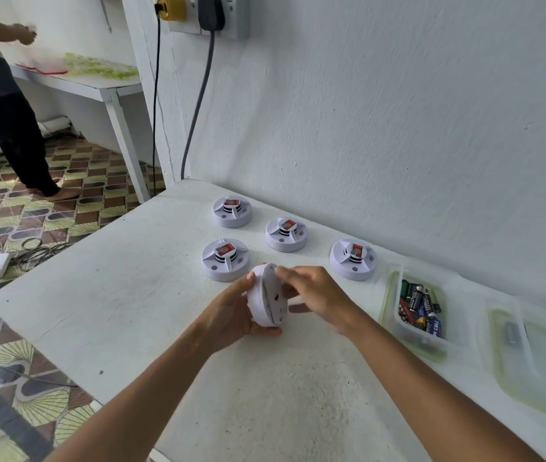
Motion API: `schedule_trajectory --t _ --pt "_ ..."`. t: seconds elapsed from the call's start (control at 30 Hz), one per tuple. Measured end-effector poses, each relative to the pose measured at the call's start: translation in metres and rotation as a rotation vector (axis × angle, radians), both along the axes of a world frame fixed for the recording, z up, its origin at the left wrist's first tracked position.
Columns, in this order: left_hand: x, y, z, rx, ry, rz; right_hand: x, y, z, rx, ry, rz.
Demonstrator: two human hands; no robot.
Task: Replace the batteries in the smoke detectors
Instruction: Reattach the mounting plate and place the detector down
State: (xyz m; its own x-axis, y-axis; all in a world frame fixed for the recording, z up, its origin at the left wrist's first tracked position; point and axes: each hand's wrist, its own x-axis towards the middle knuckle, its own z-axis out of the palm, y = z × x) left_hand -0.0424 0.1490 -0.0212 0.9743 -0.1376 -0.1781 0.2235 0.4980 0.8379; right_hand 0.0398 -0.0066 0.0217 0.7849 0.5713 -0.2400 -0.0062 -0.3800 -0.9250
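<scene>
The round white plastic smoke detector (pixel 266 300) stands on edge above the white table (pixel 131 295), cupped in the left hand (pixel 231 311). Its back plate faces right, where the right hand (pixel 315 295) pinches the rim, nearer the clear tub of batteries (pixel 421 311).

My white bench (pixel 138 295) stands against a rough white wall (pixel 398 111). A wall socket (pixel 205 15) holds a yellow plug (pixel 171 7) and a black adapter (pixel 211 12). Patterned floor tiles (pixel 65 195) spread beneath a second white table (pixel 98 85).
</scene>
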Motion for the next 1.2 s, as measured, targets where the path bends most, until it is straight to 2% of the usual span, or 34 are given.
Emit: schedule_trajectory --t 0.07,0.17,0.23,0.3,0.47,0.57,0.8,1.2 --pt "0.005 -0.004 0.014 0.253 0.026 0.039 -0.001 -0.013 0.0 0.119 0.26 -0.036" --pt "0.01 -0.01 0.033 0.593 -0.038 0.057 -0.003 -0.029 -0.007 0.329 0.606 -0.026" --pt "0.012 -0.012 0.035 0.68 -0.092 0.079 -0.002 -0.037 -0.019 0.428 0.667 0.029" --pt "0.009 -0.015 0.032 0.668 -0.133 0.143 0.001 -0.041 -0.031 0.525 0.688 0.009" --pt "0.0 -0.018 -0.009 0.537 -0.096 0.359 0.004 -0.047 -0.053 0.656 0.639 -0.044" --pt "-0.003 -0.014 -0.025 0.538 -0.082 0.33 0.0 -0.046 -0.059 0.627 0.511 -0.042" --pt "-0.01 -0.015 -0.028 0.599 -0.178 0.358 -0.01 -0.044 -0.065 0.492 0.225 -0.048" --pt "-0.011 -0.016 -0.026 0.622 -0.191 0.36 -0.012 -0.047 -0.066 0.506 0.212 -0.04"
